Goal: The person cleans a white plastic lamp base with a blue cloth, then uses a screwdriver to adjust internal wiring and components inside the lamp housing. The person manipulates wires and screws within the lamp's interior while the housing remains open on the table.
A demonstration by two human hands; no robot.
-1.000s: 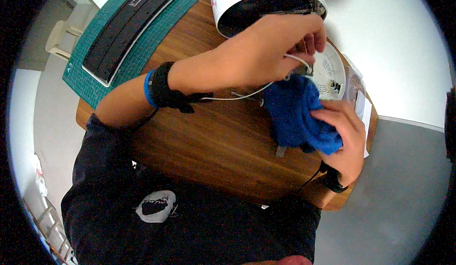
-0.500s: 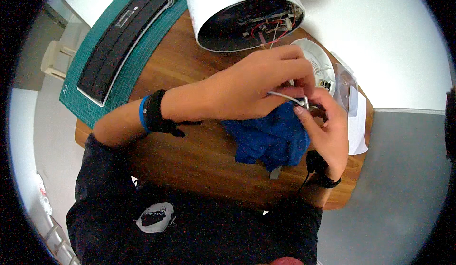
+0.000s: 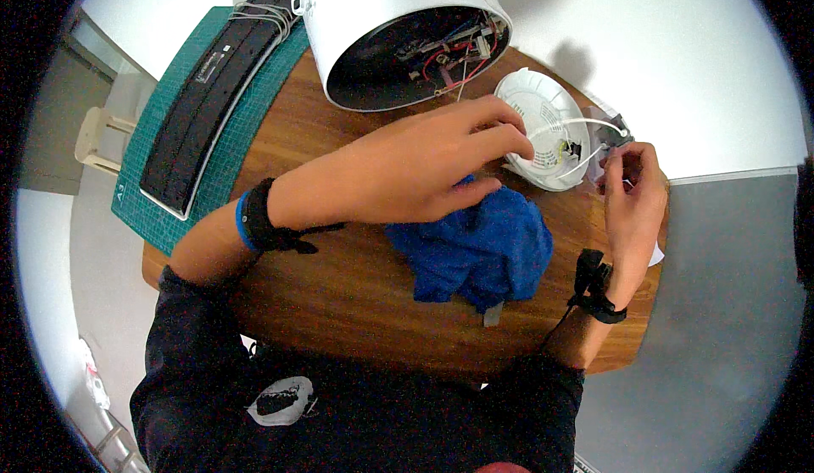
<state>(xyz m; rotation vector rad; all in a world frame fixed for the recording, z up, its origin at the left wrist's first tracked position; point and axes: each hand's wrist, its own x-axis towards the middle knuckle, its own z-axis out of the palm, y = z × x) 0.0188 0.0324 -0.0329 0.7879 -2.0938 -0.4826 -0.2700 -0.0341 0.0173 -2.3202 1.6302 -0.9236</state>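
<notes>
My left hand (image 3: 415, 164) holds nothing, its fingers apart and bent, with the fingertips at the near-left rim of a round white plastic cover (image 3: 529, 104). Below that hand a crumpled blue cloth (image 3: 487, 248) lies on the table. My right hand (image 3: 633, 197) is at the table's right side with its fingers curled in a pinch at the white cable (image 3: 585, 168), which loops out of the cover. Just beyond the fingertips is a small dark piece (image 3: 625, 128); its kind cannot be made out. The fingers partly hide the cable's end.
A white cylindrical appliance housing (image 3: 365, 15) lies at the back, its open end showing wires inside. To the left, a long black keyboard-like panel (image 3: 203, 91) with a coiled grey cord rests on a green cutting mat (image 3: 140, 172). White walls border the wooden table (image 3: 339, 303).
My hands have separated. The right hand moved right with the cable, away from above the cloth; the left shifted slightly left and opened. The round cover is more exposed.
</notes>
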